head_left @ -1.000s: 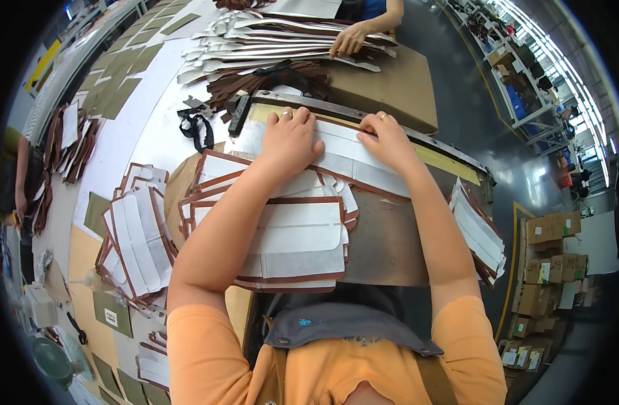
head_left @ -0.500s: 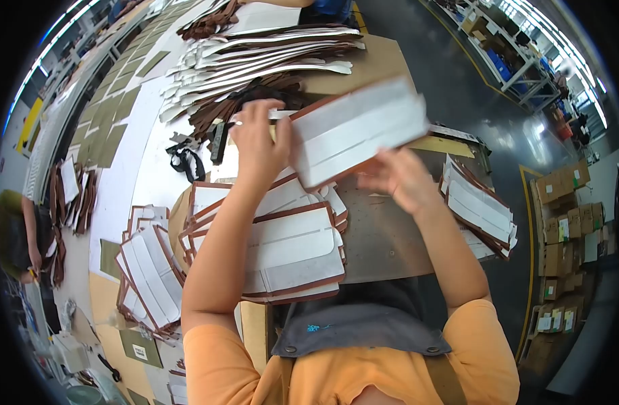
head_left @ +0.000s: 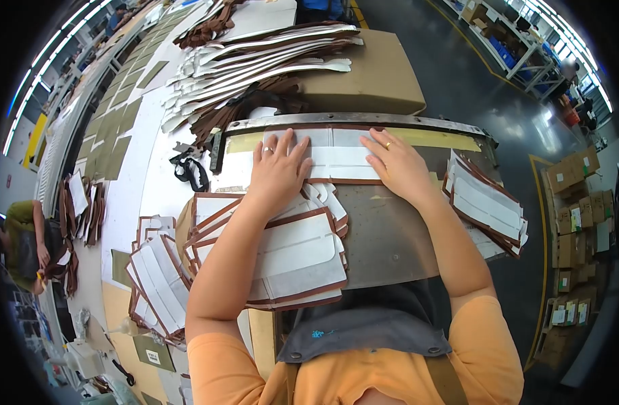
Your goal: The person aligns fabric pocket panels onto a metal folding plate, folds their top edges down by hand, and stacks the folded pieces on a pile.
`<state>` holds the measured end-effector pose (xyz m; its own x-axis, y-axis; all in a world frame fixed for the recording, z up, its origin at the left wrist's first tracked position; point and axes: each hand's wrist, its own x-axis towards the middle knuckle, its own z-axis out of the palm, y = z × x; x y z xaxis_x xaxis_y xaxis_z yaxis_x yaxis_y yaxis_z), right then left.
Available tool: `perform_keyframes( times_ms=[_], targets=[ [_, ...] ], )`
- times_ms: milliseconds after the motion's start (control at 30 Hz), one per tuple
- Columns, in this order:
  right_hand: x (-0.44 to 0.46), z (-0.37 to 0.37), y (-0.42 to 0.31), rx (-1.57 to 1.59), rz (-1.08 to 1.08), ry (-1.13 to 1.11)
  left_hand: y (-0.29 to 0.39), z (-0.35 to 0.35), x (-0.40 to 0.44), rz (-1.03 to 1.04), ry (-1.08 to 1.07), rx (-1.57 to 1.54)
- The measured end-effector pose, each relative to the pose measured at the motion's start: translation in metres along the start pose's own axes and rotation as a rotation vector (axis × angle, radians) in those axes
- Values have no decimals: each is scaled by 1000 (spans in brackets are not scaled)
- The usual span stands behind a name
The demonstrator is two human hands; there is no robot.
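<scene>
Fingers (head_left: 283,143) of left hand (head_left: 275,170) and right hand (head_left: 402,167), spread apart, are steadying the just-lowered panel (head_left: 336,159), now positioned flat, upper centre.

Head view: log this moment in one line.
left hand: fingers on white panel | right hand: fingers on panel's right end | panel: lying alongside metal bar | panel stack: nearer body

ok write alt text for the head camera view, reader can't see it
A person's left hand and right hand rest on a brown-edged white panel beside a long metal bar. Similar panels are stacked nearer the body and off to the right.
</scene>
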<state>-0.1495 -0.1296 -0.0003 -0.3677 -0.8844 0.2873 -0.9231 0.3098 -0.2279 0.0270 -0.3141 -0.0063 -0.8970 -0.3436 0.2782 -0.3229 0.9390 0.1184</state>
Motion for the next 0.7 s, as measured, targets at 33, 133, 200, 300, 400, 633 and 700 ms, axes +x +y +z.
perform_keyframes(
  times_ms=[33,133,200,300,400,633,700],
  targets=[
    [-4,1,1,-14,5,0,4,-2,1,-8,-22,8],
    [-3,2,8,-76,-16,25,5,7,6,-2,15,-25],
    [2,6,14,-128,-65,45,10,4,7,-32,4,-29],
    [3,1,12,-110,-102,77,16,4,8,-55,19,-24],
    [4,-3,5,7,-54,51,17,4,7,-43,73,-52],
    [3,1,1,-57,-120,148,20,-2,8,-44,30,-73],
    [5,-1,-1,-94,-121,135,19,5,5,-6,119,-58]
  ],
)
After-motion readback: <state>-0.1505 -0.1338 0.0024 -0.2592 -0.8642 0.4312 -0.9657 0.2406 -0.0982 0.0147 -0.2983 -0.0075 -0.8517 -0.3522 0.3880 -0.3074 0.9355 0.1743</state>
